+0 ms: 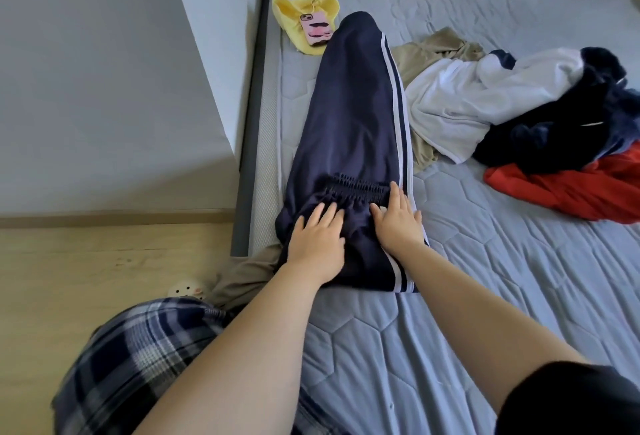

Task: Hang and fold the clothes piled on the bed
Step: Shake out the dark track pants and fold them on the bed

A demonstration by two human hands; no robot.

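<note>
On the near left edge of the bed (pixel 485 261), straight ahead of me at twelve o'clock, the navy track pants (pixel 349 116) lie stretched lengthwise away from me, and both my hands rest flat on their near end. My left hand (pixel 317 239) and right hand (pixel 398 223) sit side by side, fingers (pixel 396 197) straight and slightly spread, pressing down and gripping nothing. To do this well, I think I should sweep my palms outward toward nine and three o'clock to push the ripples out. Then I should line up the side edges before folding, since this slick fabric looks likely to slide. The pants are dark and glossy, with white stripes (pixel 398 105) running down the right side. A gathered elastic band (pixel 356 188) crosses them just beyond my fingertips, and the cloth under my palms is bunched. The unsorted pile (pixel 519 116) of beige, white, dark blue and red clothes waits at two o'clock, its beige piece touching the pants. At eleven o'clock a phone (pixel 317 31) lies on a yellow cloth (pixel 294 19).
</note>
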